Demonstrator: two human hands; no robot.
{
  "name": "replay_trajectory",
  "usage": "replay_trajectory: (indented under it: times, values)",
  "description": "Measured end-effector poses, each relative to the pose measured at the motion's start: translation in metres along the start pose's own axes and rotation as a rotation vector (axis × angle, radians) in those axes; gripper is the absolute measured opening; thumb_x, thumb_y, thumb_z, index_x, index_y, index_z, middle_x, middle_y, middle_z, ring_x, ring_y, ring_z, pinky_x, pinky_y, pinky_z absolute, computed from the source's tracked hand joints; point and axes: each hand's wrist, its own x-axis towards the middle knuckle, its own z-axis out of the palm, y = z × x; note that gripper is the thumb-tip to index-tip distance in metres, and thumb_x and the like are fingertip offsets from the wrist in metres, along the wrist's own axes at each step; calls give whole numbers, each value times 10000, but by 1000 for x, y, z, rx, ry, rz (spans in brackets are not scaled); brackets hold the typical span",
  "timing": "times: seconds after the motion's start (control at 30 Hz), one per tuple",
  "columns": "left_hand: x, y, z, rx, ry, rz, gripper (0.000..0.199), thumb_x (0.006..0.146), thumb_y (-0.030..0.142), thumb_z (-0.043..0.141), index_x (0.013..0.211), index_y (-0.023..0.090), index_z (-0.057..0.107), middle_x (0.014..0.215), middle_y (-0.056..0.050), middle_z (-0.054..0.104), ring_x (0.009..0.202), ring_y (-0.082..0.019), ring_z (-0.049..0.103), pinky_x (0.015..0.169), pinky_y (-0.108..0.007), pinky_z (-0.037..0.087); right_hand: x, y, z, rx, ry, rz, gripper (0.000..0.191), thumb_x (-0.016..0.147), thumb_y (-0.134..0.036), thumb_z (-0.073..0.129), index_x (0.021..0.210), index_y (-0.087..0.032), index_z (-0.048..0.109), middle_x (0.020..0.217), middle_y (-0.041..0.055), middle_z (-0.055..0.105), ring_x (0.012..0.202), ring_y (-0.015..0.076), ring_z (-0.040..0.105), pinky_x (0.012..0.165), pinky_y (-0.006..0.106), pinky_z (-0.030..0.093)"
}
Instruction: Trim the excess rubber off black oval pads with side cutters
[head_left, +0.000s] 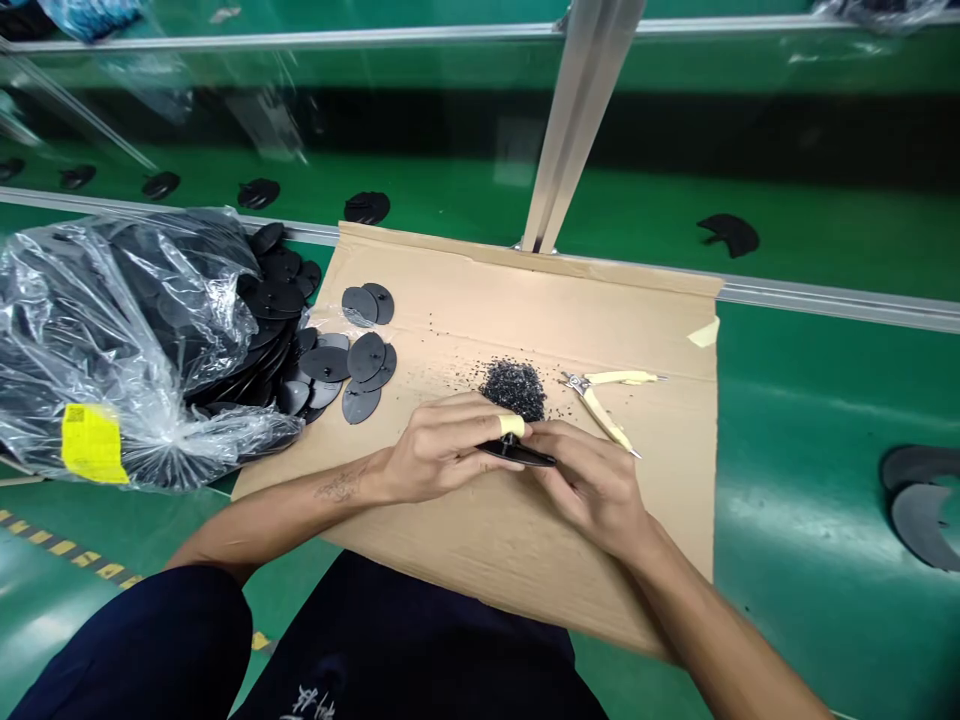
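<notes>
Between my hands, just above the cardboard sheet (480, 540), is a black oval plastic disc (517, 455) with a small stub on its upper face. My left hand (450, 445) grips its left side, with yellow tape round one fingertip. On the other edge, the fingers of my right hand (589, 475) are closed. Behind the disc lies a heap of small black plastic bits (514, 388). A pair of nippers (607, 400) with pale yellow handles rests to the right of the heap, its handles spread.
At left, a clear plastic bag (127, 330) with a yellow label spills many black discs (274, 295). Several loose discs (367, 360) lie on the cardboard's left part. A metal post (581, 120) rises behind. Dark curved pieces (926, 510) sit on the green surface at right.
</notes>
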Motion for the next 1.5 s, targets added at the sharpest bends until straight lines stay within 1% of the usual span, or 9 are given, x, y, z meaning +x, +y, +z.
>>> replay_trajectory:
  times: [0.33,0.53,0.83,0.93,1.03,1.1,1.2,1.33,1.5]
  values:
    - [-5,2,3,24,72,35,253,905,178,743,1147,132,684,914,-86,756,835,-160,718,736,-285,612,0,-1,-2,11,-4,-29,221,998,-37,526,1139,-151,651,1114,113,697,975,201,712,831,298,631]
    - [-3,1,3,49,15,27,236,1003,229,608,1215,143,665,985,-110,760,902,-174,723,788,-323,623,-2,1,-3,-45,-2,-33,192,1001,-50,541,1110,-147,666,1116,125,699,949,210,720,794,301,635]
    - [-5,2,3,22,56,10,240,919,246,741,1123,127,701,884,-79,745,816,-151,690,746,-279,587,-2,1,2,74,7,13,196,1018,-67,555,1126,-156,692,1102,120,705,955,210,717,824,313,633]
    - [-1,2,0,-156,11,-59,363,995,454,609,1121,133,722,946,-108,739,883,-166,681,797,-307,565,-1,1,2,155,56,45,156,1032,-119,591,1108,-177,714,1055,102,717,903,202,719,789,306,630]
    - [2,2,-5,-393,-80,-251,554,1058,553,380,1088,147,757,1019,-135,736,977,-189,680,871,-338,553,2,0,1,254,65,95,93,1022,-177,662,1073,-201,735,1023,75,731,887,194,718,789,293,618]
    - [2,1,-7,-501,-104,-352,430,1037,490,502,1034,161,779,986,-120,740,948,-182,682,854,-313,558,5,-1,0,306,31,133,84,1026,-207,673,1066,-212,746,1015,64,736,882,190,717,784,289,606]
    - [0,-2,-7,-584,-78,-382,217,930,370,725,950,166,796,888,-91,736,847,-153,676,785,-261,559,9,-3,-1,321,24,158,107,1025,-261,693,1102,-215,751,1030,70,730,914,200,706,809,314,596]
    - [-2,-3,-6,-580,-71,-393,177,913,329,749,922,160,798,861,-86,734,807,-135,676,752,-236,560,10,-7,-3,292,78,140,105,1008,-273,721,1081,-211,765,1074,95,707,975,227,685,855,368,604]
    - [-1,2,-10,-484,-121,-389,144,915,283,743,895,144,775,843,-74,721,759,-120,672,683,-210,554,9,-6,-9,256,30,78,97,1027,-215,675,1031,-190,769,1028,101,691,929,225,689,782,359,612]
